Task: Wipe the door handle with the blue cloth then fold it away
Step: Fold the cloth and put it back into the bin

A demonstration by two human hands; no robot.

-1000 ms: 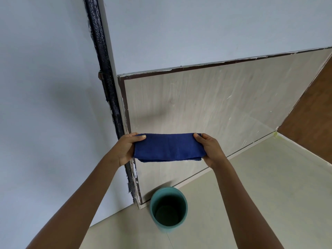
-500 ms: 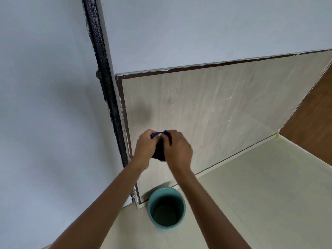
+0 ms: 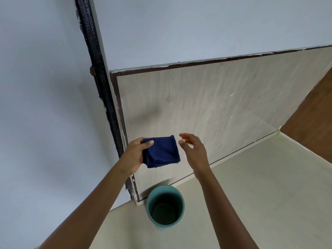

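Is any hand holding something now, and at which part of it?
The left hand holds the folded blue cloth by its left edge, thumb on top. The right hand is open and holds nothing.

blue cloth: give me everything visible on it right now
The blue cloth is dark navy, soft and towel-like, folded into a compact, roughly square pad with stacked layer edges showing along its lower side. It is held in the air in front of the pale door panel, above the teal bucket on the floor. Only the left hand grips it, thumb on top at its left edge. The right hand is open beside it, not touching.
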